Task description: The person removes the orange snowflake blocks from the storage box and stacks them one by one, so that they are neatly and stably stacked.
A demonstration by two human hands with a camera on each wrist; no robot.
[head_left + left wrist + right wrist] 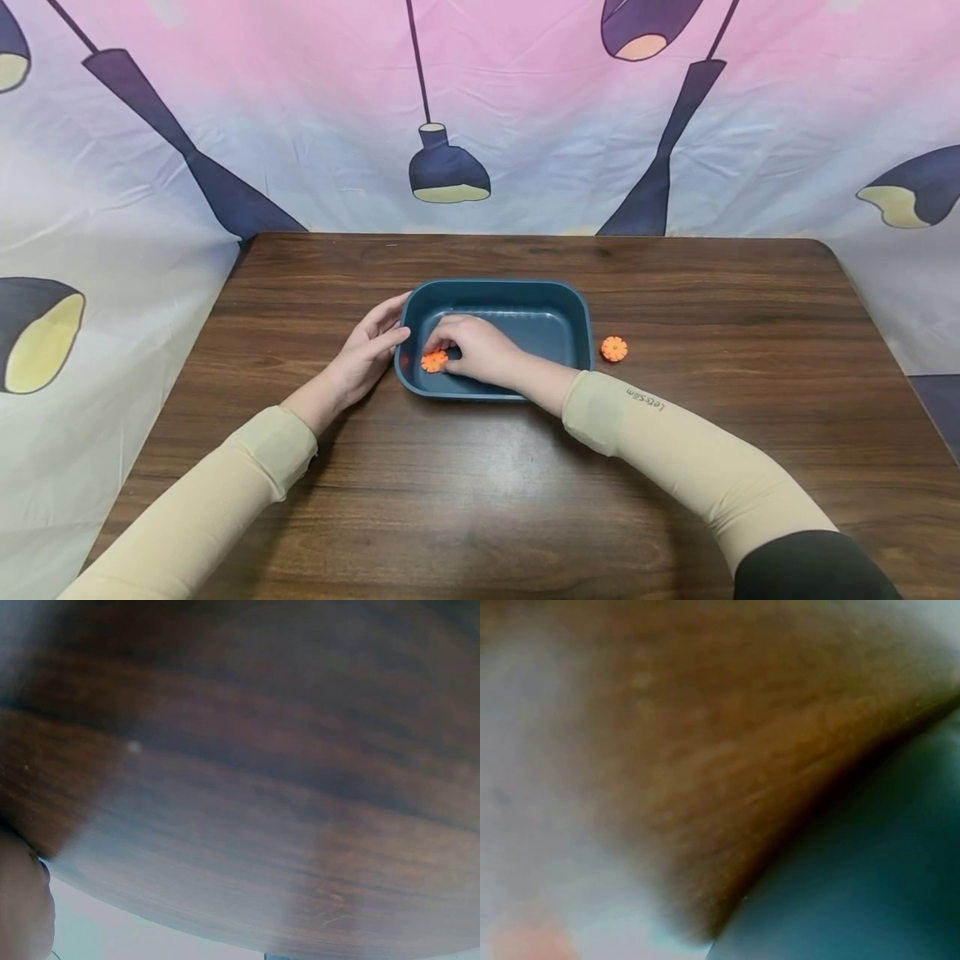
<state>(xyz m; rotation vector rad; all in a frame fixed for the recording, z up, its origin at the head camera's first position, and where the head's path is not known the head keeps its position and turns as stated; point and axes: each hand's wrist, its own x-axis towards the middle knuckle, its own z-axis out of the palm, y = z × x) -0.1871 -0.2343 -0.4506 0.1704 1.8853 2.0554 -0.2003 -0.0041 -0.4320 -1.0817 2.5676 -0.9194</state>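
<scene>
In the head view, my right hand (480, 348) reaches into a dark blue rectangular tub (495, 287) with rounded corners. Its thumb and fingertips pinch an orange flower-shaped disc (433, 361) low at the tub's left end. My left hand (367, 354) steadies the tub from outside, with its straight fingers and thumb touching the left wall near the rim. A second orange notched disc (613, 348) lies on the table just right of the tub. The right wrist view catches a blurred part of the tub (870, 892).
A dark brown wood-grain table (480, 492) bears everything. Behind it hangs a pink and pale blue cloth (525, 108) with printed dark lamp shapes, meeting the table's far edge. Mostly tabletop (225, 795) fills the left wrist view.
</scene>
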